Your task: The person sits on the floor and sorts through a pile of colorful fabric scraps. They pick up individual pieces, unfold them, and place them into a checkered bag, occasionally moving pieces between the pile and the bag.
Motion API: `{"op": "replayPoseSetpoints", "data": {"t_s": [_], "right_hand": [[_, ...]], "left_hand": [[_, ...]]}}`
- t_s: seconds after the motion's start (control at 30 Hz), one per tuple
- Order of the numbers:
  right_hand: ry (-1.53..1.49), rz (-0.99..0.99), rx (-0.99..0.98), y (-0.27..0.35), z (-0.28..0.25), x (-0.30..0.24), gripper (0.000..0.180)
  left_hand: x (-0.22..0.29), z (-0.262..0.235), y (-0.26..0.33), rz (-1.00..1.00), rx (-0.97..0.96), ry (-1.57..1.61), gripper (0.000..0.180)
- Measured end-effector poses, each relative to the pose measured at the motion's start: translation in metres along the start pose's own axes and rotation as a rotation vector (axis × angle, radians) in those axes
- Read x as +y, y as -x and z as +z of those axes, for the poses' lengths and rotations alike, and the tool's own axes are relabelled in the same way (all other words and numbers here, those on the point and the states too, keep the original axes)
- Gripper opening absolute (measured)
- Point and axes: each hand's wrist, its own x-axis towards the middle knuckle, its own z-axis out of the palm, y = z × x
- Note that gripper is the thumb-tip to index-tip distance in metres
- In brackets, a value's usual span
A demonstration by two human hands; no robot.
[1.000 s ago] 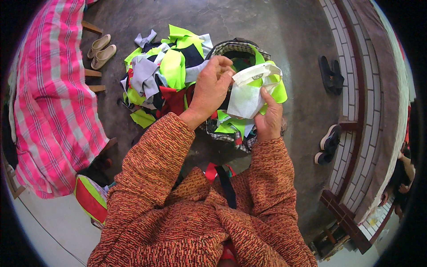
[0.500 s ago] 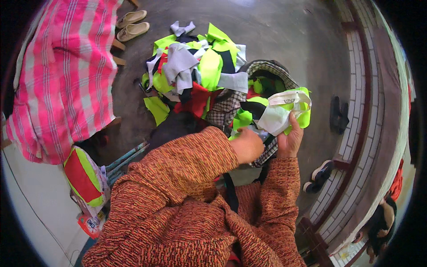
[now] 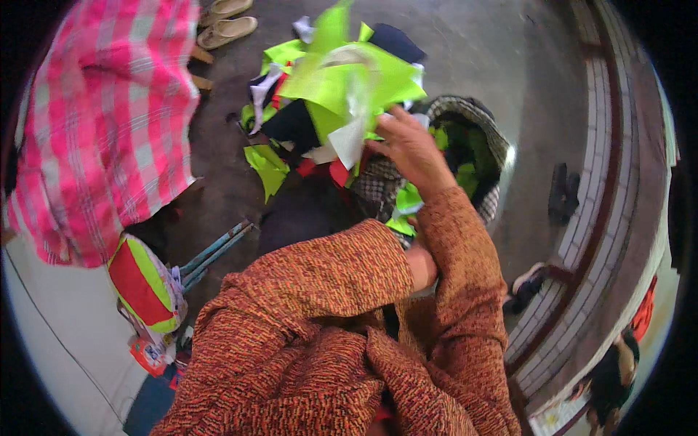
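Observation:
My right hand (image 3: 413, 142) reaches over a heap of fabric scraps, its fingers spread. Just beyond the fingertips, a bunch of lime-green scraps (image 3: 392, 76) and a white scrap (image 3: 350, 134) are blurred by motion, loose above the heap. My left hand (image 3: 422, 267) is low, beside the chequered cloth bag (image 3: 480, 112); only its wrist and back show, the fingers being hidden behind my right sleeve. Green scraps (image 3: 408, 200) lie next to it at the bag's near side. Inside the bag's open mouth are more green and dark scraps.
At left a pink plaid cloth (image 3: 109, 131) hangs over furniture with wooden legs. Beige shoes (image 3: 227, 33) stand behind it. Blue metal legs (image 3: 214, 258) and a red-and-green bundle (image 3: 142, 283) are nearer. Dark shoes (image 3: 525, 285) and black slippers (image 3: 563, 192) lie by the tiled ledge (image 3: 600, 145).
My right hand has swung left from the bag to the heap, and the white and green scraps it held have left its fingers. My left hand's fingers have gone behind the right sleeve.

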Motion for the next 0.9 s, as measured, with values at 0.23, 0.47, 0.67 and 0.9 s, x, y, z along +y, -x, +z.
{"op": "replayPoseSetpoints", "data": {"t_s": [0.23, 0.47, 0.67, 0.9], "right_hand": [[0.210, -0.078, 0.340, 0.032, -0.097, 0.065, 0.039], [0.185, 0.039, 0.991, 0.071, -0.249, 0.149, 0.051], [0.774, -0.204, 1.160, 0.061, -0.269, 0.198, 0.097], [1.548, 0.295, 0.829, 0.019, -0.194, 0.193, 0.116]], "left_hand": [[0.003, 0.005, -0.007, 0.011, -0.097, -0.023, 0.041], [-0.003, -0.025, 0.013, 0.004, -0.031, -0.070, 0.033], [-0.006, -0.015, 0.024, -0.020, 0.124, -0.108, 0.029], [-0.017, -0.021, 0.033, -0.035, 0.265, -0.092, 0.027]]}}
